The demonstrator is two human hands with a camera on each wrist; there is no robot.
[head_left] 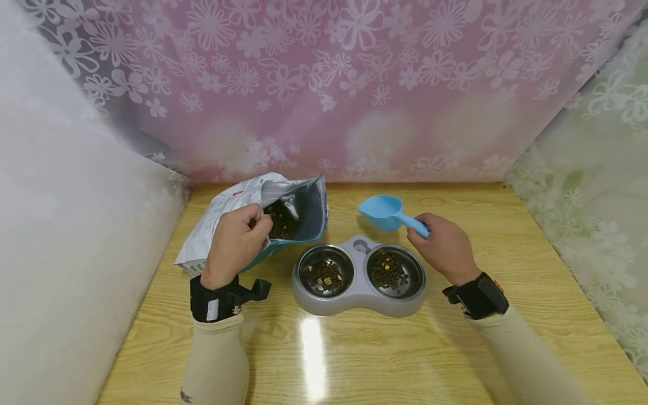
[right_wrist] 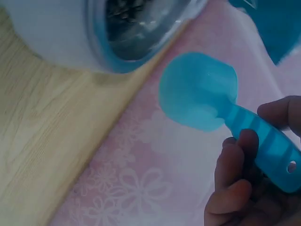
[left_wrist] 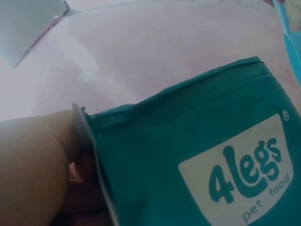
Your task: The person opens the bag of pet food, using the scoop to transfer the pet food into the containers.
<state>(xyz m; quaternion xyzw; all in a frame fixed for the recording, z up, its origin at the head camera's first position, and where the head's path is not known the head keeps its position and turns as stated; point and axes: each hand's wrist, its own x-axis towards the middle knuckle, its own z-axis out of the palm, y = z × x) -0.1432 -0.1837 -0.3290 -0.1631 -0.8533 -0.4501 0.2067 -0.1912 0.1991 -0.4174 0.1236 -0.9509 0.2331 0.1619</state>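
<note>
My left hand (head_left: 238, 239) grips the near edge of an opened pet food bag (head_left: 223, 208), which leans with its mouth facing right. Brown kibble (head_left: 282, 220) shows inside the silver lining. In the left wrist view the bag's teal side (left_wrist: 197, 141) carries a "4Legs pet food" label. By its ribbed handle, my right hand (head_left: 445, 244) holds a light blue scoop (head_left: 383, 211) above the table, behind the double bowl. The grey double pet bowl (head_left: 359, 306) has two steel dishes, each with brown kibble. Pale pieces lie in the left dish and yellow ones in the right.
The wooden table (head_left: 385, 360) runs back to a pink flowered backdrop (head_left: 314, 84). A white wall (head_left: 76, 197) rises close at the left, and a pale floral sheet (head_left: 597, 191) bounds the right side. Each wrist wears a black strap.
</note>
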